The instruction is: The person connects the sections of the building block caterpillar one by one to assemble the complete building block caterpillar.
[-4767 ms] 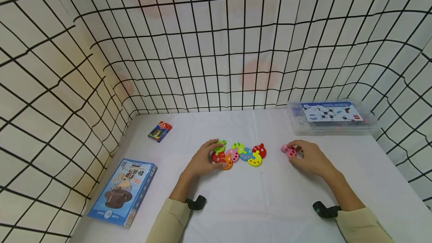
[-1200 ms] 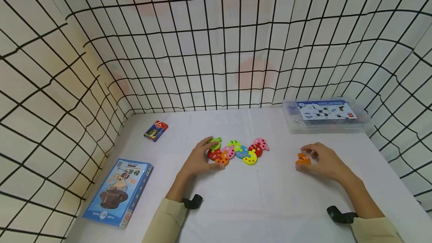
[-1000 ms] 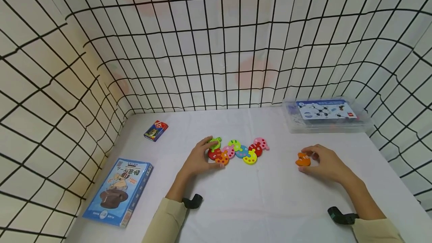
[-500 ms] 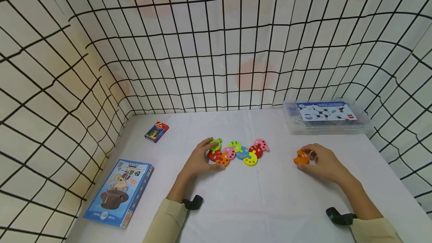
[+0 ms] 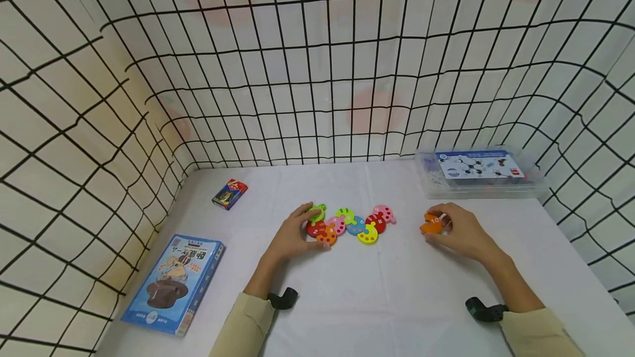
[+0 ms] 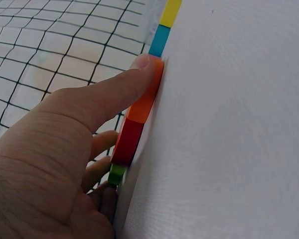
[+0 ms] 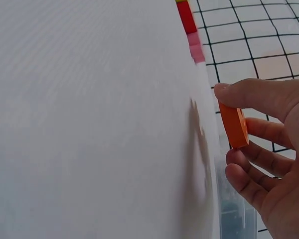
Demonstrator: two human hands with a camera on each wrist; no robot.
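A caterpillar-like chain of colourful numbered jigsaw pieces (image 5: 356, 225) lies on the white table. My left hand (image 5: 292, 238) holds the chain's left end: the thumb presses the edge of an orange piece (image 6: 148, 94), and the fingers reach round to the green end piece (image 5: 317, 212). At the chain's right end sits a pink spotted piece (image 5: 383, 213). To the right of that, my right hand (image 5: 461, 231) pinches an orange jigsaw piece (image 5: 434, 226) marked 10. In the right wrist view this piece (image 7: 233, 124) is held above the table, over a shadow.
A clear plastic case (image 5: 483, 187) with a molecule label stands at the back right. At the left lie a blue picture box (image 5: 173, 285) and a small red-and-blue card box (image 5: 230, 194). Black wire mesh (image 5: 337, 70) rises behind the table.
Earlier my right hand held the pink spotted piece; it now joins the chain's right end. The hand has since taken the orange piece, turned it, and moved it left. My left hand stays put.
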